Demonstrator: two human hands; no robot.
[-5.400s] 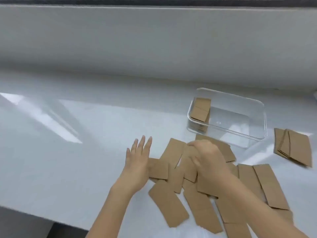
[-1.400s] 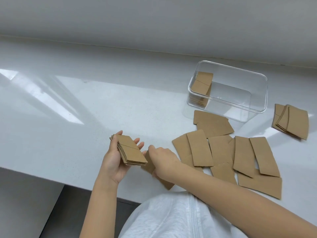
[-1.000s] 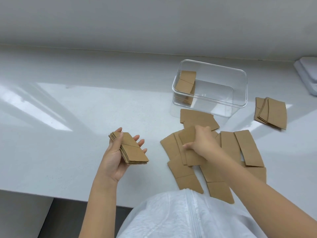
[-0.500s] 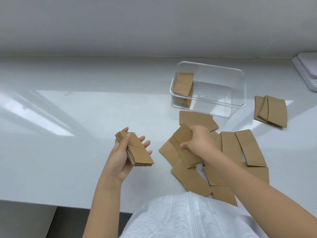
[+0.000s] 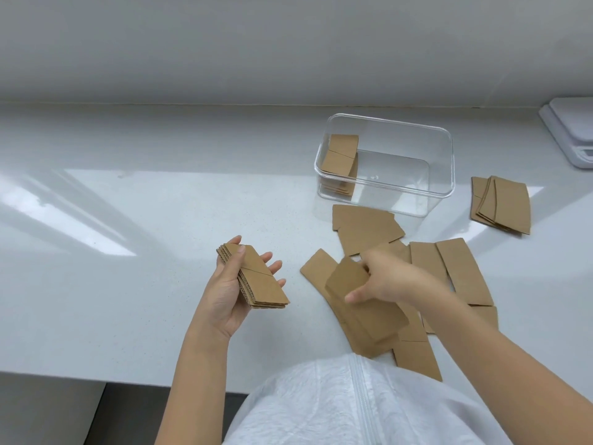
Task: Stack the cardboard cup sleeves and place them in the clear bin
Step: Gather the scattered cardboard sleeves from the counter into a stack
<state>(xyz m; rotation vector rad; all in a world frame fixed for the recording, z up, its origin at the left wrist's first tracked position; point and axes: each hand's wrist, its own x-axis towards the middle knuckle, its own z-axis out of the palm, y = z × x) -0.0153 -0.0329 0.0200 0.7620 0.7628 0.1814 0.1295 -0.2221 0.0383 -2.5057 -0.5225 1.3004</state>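
Observation:
My left hand (image 5: 224, 297) holds a neat stack of brown cardboard sleeves (image 5: 256, 281) above the white counter, thumb on top. A little to its right my right hand (image 5: 385, 277) pinches a single sleeve (image 5: 359, 303), lifted off the loose sleeves (image 5: 430, 268) scattered flat on the counter. The clear bin (image 5: 446, 168) stands behind them with a stack of sleeves (image 5: 341, 155) leaning against its left end. Its right part holds nothing.
A small pile of sleeves (image 5: 503, 205) lies to the right of the bin. A white kitchen scale (image 5: 571, 133) sits at the far right edge. The counter's front edge (image 5: 96, 377) runs close to my body, and a wall rises behind.
My right hand has lifted one sleeve from the scattered pile and moved it left and toward me. The left hand keeps the stack almost where it was.

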